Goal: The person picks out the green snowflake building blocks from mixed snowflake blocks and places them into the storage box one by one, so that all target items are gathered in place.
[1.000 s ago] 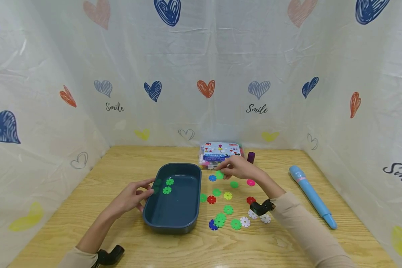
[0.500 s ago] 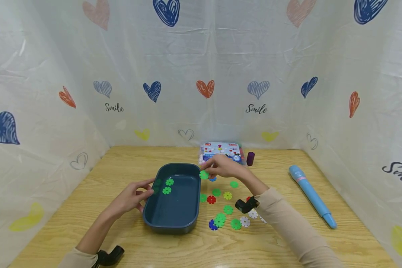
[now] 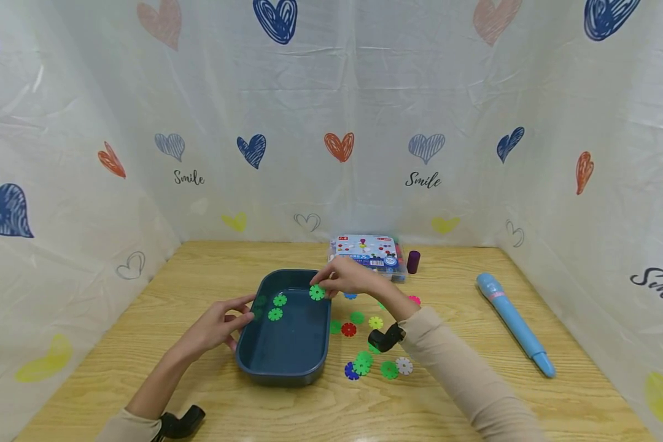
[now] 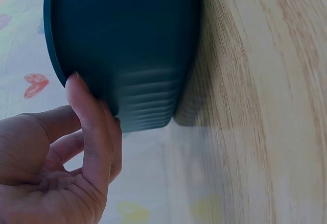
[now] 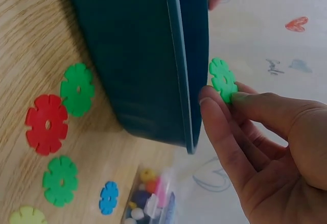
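My right hand (image 3: 344, 276) pinches a green snowflake disc (image 3: 317, 292) between thumb and fingers, over the right rim of a dark blue plastic bin (image 3: 284, 362). The right wrist view shows the same green disc (image 5: 223, 80) just above the bin's rim. Inside the bin lie two green discs (image 3: 275, 314), with faint green reflections on its left wall. My left hand (image 3: 215, 328) grips the bin's left rim; the left wrist view shows its fingers (image 4: 92, 127) against the bin's outer wall (image 4: 127, 40).
Right of the bin lie several loose discs: red (image 3: 348, 329), yellow (image 3: 376, 322), white (image 3: 404, 366), dark blue (image 3: 352, 371) and green. A clear box of coloured pieces (image 3: 367, 252) and a purple cylinder (image 3: 413, 262) stand behind. A light blue microphone-shaped object (image 3: 515, 324) lies far right.
My right hand has carried the green disc left, from the table in front of the clear box to over the bin's right side. My left hand and the bin have stayed put.
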Demonstrator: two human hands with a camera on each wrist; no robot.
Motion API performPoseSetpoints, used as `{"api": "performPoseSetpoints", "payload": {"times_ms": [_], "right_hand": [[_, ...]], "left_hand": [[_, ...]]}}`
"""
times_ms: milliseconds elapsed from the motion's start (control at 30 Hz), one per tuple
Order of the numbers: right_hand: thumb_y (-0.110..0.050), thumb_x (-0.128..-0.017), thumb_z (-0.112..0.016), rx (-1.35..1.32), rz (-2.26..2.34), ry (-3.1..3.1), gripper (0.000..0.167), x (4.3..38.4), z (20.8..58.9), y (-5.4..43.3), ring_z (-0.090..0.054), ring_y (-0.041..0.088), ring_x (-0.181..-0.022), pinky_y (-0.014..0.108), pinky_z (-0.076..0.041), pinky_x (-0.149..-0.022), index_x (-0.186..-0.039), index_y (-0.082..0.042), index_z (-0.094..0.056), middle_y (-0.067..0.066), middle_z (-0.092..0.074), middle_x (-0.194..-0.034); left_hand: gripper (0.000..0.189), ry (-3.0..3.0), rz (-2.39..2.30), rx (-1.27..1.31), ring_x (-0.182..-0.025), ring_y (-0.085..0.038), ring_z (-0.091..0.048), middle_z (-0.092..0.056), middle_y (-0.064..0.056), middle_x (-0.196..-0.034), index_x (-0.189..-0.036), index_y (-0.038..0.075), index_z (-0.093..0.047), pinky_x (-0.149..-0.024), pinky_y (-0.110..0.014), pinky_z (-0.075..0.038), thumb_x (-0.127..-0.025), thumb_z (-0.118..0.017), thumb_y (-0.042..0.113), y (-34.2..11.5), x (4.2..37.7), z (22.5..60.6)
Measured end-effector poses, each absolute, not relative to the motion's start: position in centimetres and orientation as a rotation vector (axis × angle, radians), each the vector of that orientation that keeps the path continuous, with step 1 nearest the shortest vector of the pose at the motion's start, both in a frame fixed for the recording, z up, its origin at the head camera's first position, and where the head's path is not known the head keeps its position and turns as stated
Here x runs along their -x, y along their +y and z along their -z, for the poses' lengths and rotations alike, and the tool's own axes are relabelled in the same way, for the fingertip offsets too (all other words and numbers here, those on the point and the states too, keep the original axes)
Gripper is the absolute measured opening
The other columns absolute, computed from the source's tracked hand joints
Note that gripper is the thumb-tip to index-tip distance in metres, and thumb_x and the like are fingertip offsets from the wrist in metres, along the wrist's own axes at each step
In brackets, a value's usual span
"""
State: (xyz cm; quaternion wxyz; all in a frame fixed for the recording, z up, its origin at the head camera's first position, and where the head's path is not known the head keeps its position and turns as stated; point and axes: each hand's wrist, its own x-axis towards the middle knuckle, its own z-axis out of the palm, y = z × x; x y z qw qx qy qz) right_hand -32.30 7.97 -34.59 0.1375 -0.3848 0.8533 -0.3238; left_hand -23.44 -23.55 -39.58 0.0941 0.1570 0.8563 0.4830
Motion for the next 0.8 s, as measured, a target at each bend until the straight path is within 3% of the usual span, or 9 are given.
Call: {"api": "performPoseSetpoints", "payload": {"times_ms": [267, 800], "right_hand": [[-0.008, -0.100, -0.055, 1.105, 0.911, 2.440, 0.024, 32.7, 35.3, 6.9, -0.074, 0.022, -0.078, 0.023, -0.060, -0.068, -0.117, -0.004, -0.072, 0.012, -0.075, -0.102], [-0.008, -0.100, -0.054, 0.996, 0.903, 2.380, 0.024, 33.6, 35.6, 4.1, -0.073, 0.016, -0.079, 0.035, -0.061, -0.077, -0.118, -0.005, -0.071, 0.013, -0.074, -0.106]], "left_hand": [[0.054, 2.532, -1.440, -0.487, -0.071, -0.013, -0.059, -0.054, -0.024, -0.114, -0.149, -0.002, -0.037, -0.052, -0.040, -0.059, -0.102, -0.052, 0.019, -23.6, 23.4, 39.6], [0.055, 2.523, -1.454, -0.479, -0.070, -0.013, -0.059, -0.054, -0.023, -0.111, -0.149, -0.002, -0.038, -0.052, -0.038, -0.059, -0.101, -0.055, 0.021, -23.6, 23.5, 39.6]]}}
